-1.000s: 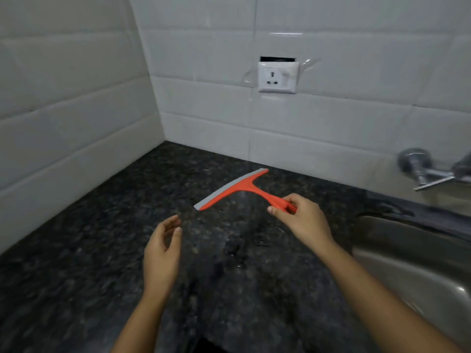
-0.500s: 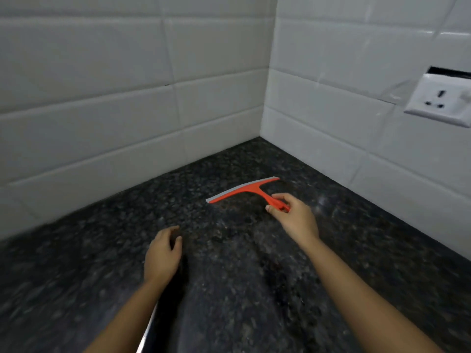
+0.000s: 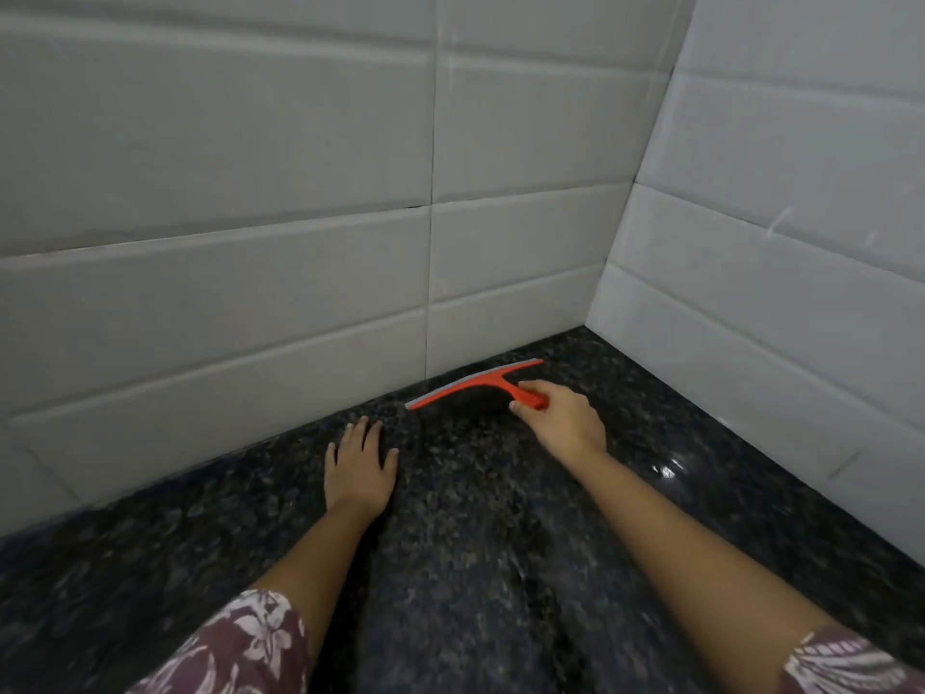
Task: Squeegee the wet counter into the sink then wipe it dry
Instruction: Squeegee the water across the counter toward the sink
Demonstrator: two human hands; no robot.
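Note:
An orange squeegee (image 3: 470,385) with a grey rubber blade lies close to the tiled wall at the far corner of the dark speckled granite counter (image 3: 475,568). My right hand (image 3: 563,418) grips its handle, the blade running parallel to the left wall. My left hand (image 3: 359,465) rests flat on the counter with fingers spread, a little left and nearer than the blade, holding nothing. The sink is out of view.
White tiled walls (image 3: 250,242) meet in a corner (image 3: 595,313) just beyond the squeegee, closing off the counter at the back and right. A wet glint shows on the counter (image 3: 668,468) to the right of my right forearm.
The view has swung left, so the sink, tap and socket have left the frame. My right hand has carried the squeegee toward the left wall. My left hand has dropped flat onto the counter.

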